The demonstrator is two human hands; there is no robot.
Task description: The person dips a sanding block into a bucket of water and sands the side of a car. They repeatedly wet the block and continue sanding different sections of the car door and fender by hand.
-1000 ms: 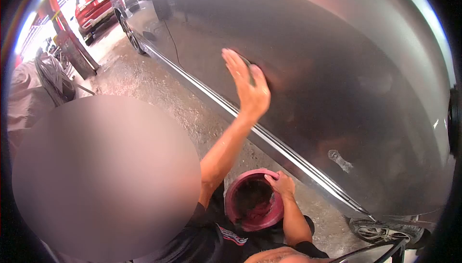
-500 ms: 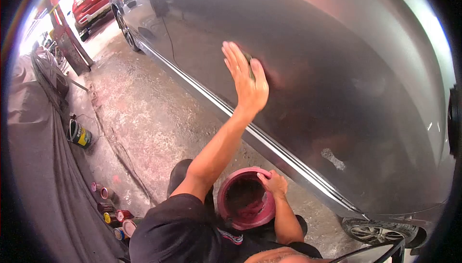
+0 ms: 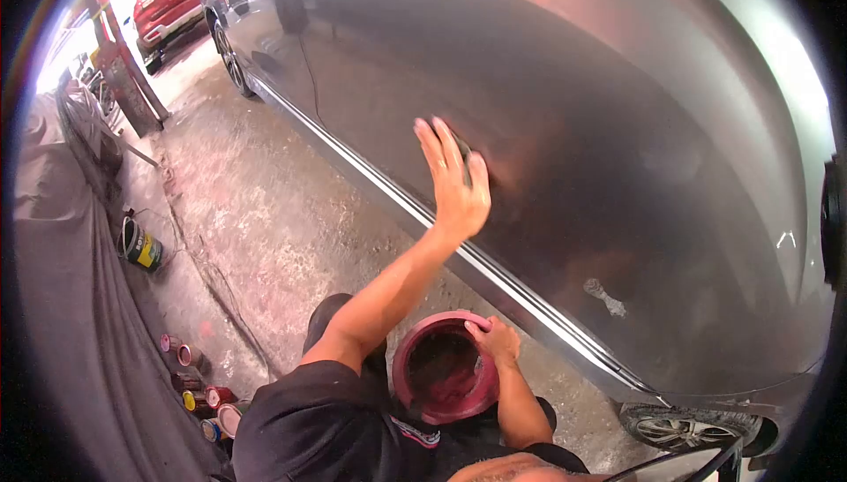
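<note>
My left hand (image 3: 459, 191) is pressed against the dark grey car side (image 3: 565, 173), fingers pointing up and away. Between its fingers and thumb shows the edge of a dark, thin pad (image 3: 462, 145), mostly covered by the hand, so its exact kind cannot be made out. Low in front of my body, my right hand (image 3: 496, 341) grips the rim of a maroon bucket (image 3: 408, 385), thumb over the edge. The inside of the bucket looks dark, with reddish patches. A pale, rough spot (image 3: 605, 297) marks the panel to the right.
A silver trim strip (image 3: 529, 298) runs along the car's lower edge above a wheel (image 3: 679, 429). Left on the concrete floor (image 3: 265, 208) stand a black pail (image 3: 141, 245) and several paint cans (image 3: 190, 356) beside a grey cover (image 3: 71, 305). A red car (image 3: 168, 5) is parked behind.
My left hand has slid down the panel, towards me, with the dark pad. My right hand still holds the bucket, which appears slightly lower and further left.
</note>
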